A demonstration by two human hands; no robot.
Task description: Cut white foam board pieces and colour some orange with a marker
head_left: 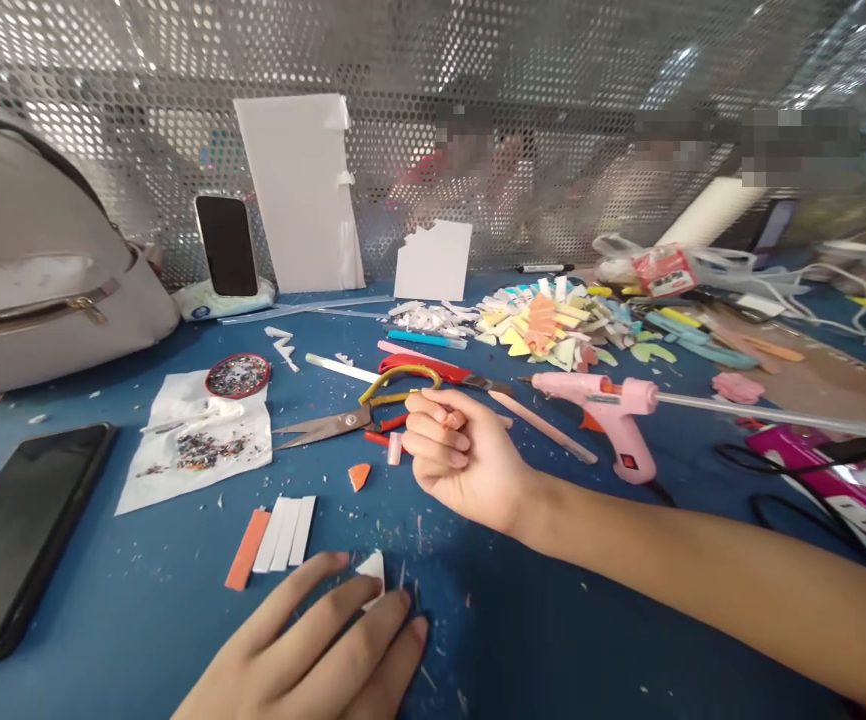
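My left hand point(328, 640) lies palm down on the blue table, fingers stretched out and apart. A small white scrap point(373, 566) shows at its fingertips, partly hidden by them. My right hand point(470, 455) is closed above the table, fingers curled in; a bit of orange shows near the thumb, too small to name. Behind it lie yellow-handled scissors point(335, 425) and a red-handled tool point(425, 368). An orange scrap point(359, 476) and a short clear pinkish piece point(395, 448) sit left of the right hand. One orange strip point(247, 550) lies beside several white strips point(283, 533).
A pink glue gun point(613, 410) rests at right, near a magenta power strip point(838, 480). Colourful cut scraps point(553, 320) are heaped behind. A phone point(20, 540), a bag point(43, 250) and a paper with dark crumbs point(200, 455) lie left. White boards point(298, 190) lean on perforated metal.
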